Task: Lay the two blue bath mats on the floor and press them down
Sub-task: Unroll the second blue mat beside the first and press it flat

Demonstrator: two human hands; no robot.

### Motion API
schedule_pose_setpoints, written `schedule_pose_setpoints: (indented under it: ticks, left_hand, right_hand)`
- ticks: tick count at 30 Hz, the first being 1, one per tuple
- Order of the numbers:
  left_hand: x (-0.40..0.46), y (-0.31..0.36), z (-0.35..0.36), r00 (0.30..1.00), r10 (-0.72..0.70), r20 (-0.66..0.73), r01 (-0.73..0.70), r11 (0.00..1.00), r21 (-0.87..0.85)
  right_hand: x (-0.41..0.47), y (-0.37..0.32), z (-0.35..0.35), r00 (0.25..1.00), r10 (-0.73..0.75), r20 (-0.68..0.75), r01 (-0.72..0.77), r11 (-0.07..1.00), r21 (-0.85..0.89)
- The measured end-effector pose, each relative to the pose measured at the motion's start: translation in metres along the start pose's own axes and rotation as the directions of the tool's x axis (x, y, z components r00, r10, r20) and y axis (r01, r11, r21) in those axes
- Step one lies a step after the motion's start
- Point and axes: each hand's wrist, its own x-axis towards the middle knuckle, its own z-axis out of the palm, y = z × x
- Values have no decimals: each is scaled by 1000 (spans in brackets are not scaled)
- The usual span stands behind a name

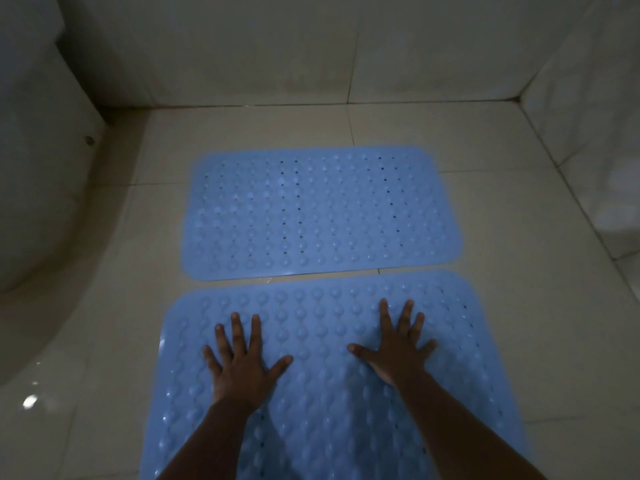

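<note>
Two blue rubber bath mats with raised bumps and small holes lie flat on the tiled floor, one behind the other. The far mat [322, 213] lies untouched. A narrow strip of tile separates it from the near mat [322, 403], which runs out of the bottom of the view. My left hand [242, 362] rests palm down on the near mat's left half, fingers spread and straight. My right hand [398, 348] lies flat on its right half, fingers also spread.
A white toilet base [38, 209] bulges in at the left, close to the near mat's left edge. Tiled walls [311, 53] close the back and right side. Bare floor tiles [540, 306] show to the right of both mats.
</note>
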Motion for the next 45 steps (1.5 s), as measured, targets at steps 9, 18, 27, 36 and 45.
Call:
schedule_pose_setpoints:
  ticks: [9, 18, 27, 36, 45]
  left_hand:
    - [4, -1, -4, 1000, 8, 21, -8, 1000, -15]
    - [12, -1, -8, 1000, 15, -14, -16, 1000, -17]
    - [15, -1, -8, 1000, 8, -9, -8, 1000, -13]
    - [16, 0, -8, 1000, 7, -15, -7, 1000, -18]
    - [16, 0, -6, 1000, 3, -20, -3, 1000, -3]
  right_hand:
    - [0, -7, -3, 1000, 15, 3, -15, 1000, -14]
    - [6, -11, -6, 1000, 20, -11, -20, 1000, -18]
    - [11, -13, -6, 1000, 28, 6, -28, 999, -25]
    - [12, -14, -7, 999, 32, 5, -32, 999, -31]
    - [13, -13, -8, 999, 34, 13, -34, 999, -33]
